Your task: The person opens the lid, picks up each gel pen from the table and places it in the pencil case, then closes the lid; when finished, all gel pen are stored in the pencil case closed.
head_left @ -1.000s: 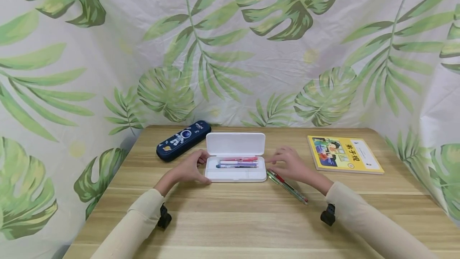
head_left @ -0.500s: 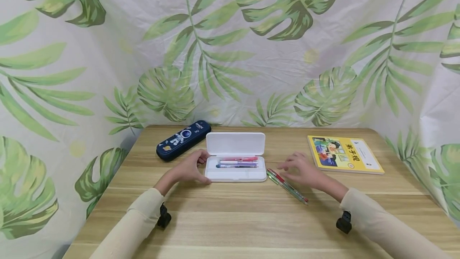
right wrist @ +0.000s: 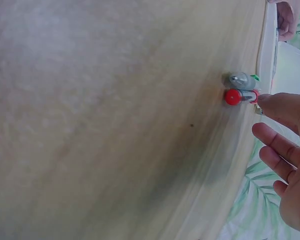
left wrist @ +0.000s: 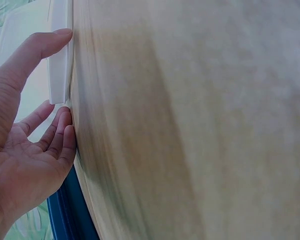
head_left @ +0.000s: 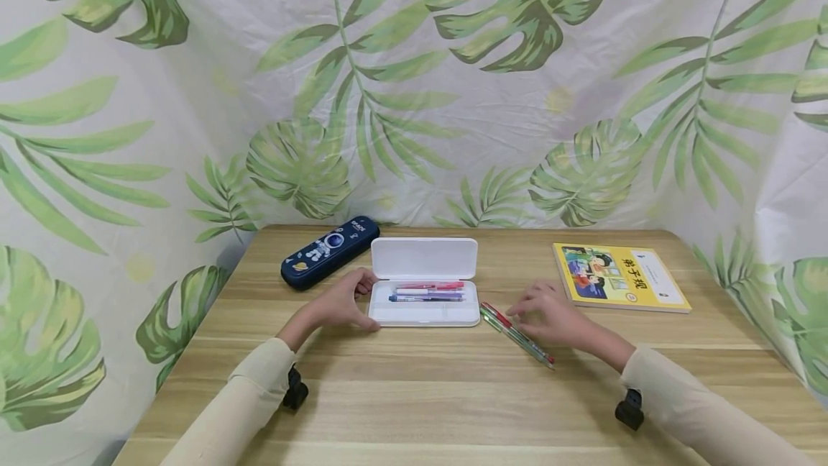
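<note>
A white pencil case (head_left: 407, 315) lies on the table with its lid raised; pink, white, purple and blue pens (head_left: 427, 294) rest in its back compartment. My left hand (head_left: 344, 300) holds the case's left end, thumb at the front corner and fingers behind it. In the left wrist view the thumb presses the white edge of the case. To the right of the case, a red pen (head_left: 499, 313) and a green pen (head_left: 494, 320) lie side by side, slanting toward me. Just right of them my right hand (head_left: 550, 315) hovers with loosely bent fingers, its thumb overlapping the red pen (right wrist: 233, 97) in the right wrist view.
A dark blue pencil case (head_left: 330, 254) with an astronaut print lies at the back left. At the back right is a yellow book (head_left: 621, 277). A leaf-patterned cloth (head_left: 414, 128) hangs behind the wooden table (head_left: 414, 408).
My right hand has moved away from the white case's right edge, to the right, and now stands beside the two loose pens. The left hand has stayed on the case.
</note>
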A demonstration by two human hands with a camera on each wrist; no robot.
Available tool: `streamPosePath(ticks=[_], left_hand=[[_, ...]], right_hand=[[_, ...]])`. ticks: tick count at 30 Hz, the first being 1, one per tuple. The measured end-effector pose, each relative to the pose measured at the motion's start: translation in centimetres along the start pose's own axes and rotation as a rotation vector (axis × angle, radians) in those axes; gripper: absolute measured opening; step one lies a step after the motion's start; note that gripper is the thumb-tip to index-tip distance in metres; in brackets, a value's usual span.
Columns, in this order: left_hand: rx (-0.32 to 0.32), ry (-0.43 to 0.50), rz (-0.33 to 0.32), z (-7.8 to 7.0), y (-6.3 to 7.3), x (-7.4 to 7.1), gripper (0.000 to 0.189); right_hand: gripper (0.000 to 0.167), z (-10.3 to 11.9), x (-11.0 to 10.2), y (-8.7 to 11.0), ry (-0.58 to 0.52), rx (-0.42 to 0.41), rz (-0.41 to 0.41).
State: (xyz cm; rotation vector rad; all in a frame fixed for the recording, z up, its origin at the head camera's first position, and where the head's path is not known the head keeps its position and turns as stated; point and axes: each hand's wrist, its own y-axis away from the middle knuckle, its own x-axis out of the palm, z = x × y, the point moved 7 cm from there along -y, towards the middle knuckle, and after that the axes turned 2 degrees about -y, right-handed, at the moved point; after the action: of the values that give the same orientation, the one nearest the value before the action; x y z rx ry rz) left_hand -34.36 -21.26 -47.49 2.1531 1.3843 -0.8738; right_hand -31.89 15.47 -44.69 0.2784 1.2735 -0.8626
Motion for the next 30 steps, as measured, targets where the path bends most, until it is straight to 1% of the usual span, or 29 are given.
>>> streamPosePath(ticks=[11,16,19,24,30], left_hand=[[-0.008,-0.002,-0.002,0.2,0.0,0.1,0.081],[-0.001,-0.008,-0.010,0.2,0.0,0.1,0.082],[-0.004,-0.008,-0.009,0.2,-0.1,0.1,0.082],[-0.019,0.001,-0.010,0.3,-0.1,0.1,0.082],[-0.017,-0.008,-0.011,0.2,0.0,0.1,0.082]], right_hand=[[0.025,0.3,0.4,0.4,-0.011,0.033,0.043],[0.026,0.4,0.5,0.5,-0.005,0.044,0.054],[0.026,0.3,0.6,0.6,-0.011,0.043,0.052],[0.026,0.1,0.5,0.6,-0.032,0.018,0.026],[0.027,-0.7,0.5,0.6,-0.039,0.052,0.028]])
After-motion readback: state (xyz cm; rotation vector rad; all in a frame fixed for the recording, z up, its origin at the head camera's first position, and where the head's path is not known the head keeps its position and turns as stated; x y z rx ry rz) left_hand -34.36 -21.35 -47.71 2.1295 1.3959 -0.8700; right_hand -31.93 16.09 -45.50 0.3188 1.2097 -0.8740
